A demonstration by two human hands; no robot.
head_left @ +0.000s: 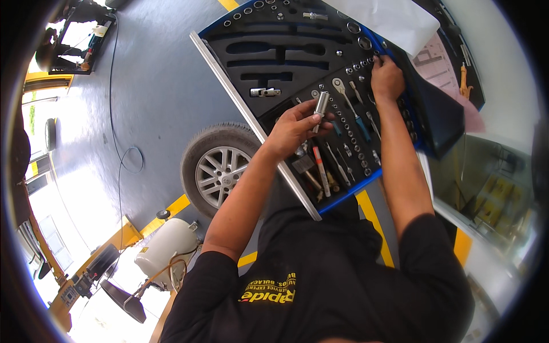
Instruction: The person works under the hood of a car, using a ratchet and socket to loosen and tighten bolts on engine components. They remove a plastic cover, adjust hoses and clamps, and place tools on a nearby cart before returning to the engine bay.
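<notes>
My left hand (pixel 293 128) holds up a long chrome deep socket (pixel 322 104) between thumb and fingers, above an open tool drawer (pixel 257 123). My right hand (pixel 388 80) reaches to the drawer's far right side. Its fingers are curled together at a row of small sockets (pixel 357 67); what they grip, if anything, is hidden. Black foam (pixel 243 60) with cut-outs lines the drawer. In it lie a universal joint (pixel 265 92), a ratchet (pixel 345 97) with a blue handle, and several sockets. A red and white marker-like stick (pixel 321 170) rests in the near compartment.
White paper (pixel 394 23) and a pink sheet (pixel 440 66) lie beyond the drawer at right. A wheel with a tyre (pixel 220 168) stands left of the drawer. At lower left is a white tank (pixel 166 251). A dark cable (pixel 117 114) runs along the grey floor.
</notes>
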